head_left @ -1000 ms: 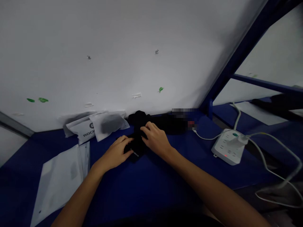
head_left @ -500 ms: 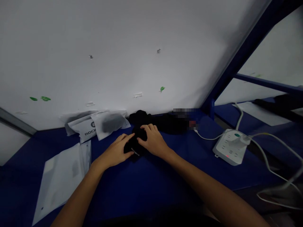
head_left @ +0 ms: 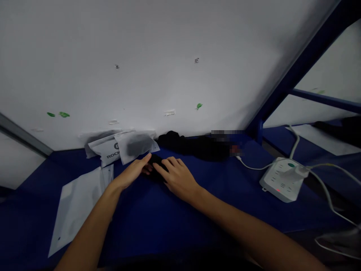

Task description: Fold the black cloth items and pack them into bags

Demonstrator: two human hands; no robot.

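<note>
We log left hand (head_left: 132, 174): flat, fingers extended, pressing black folded garment (head_left: 155, 162) | right hand (head_left: 175, 179): flat, on same garment | garment: on blue tabletop (head_left: 175, 218) | white pouches (head_left: 124, 147): contents dark, unidentifiable.

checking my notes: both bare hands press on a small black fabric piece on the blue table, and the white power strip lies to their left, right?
Not quite: in the head view the white power strip lies to the right of the left hand and right hand. The rest holds: small black fabric piece, blue table.

Small black fabric piece (head_left: 156, 162), bunched and flat on blue table, mostly covered, near the back wall
</note>
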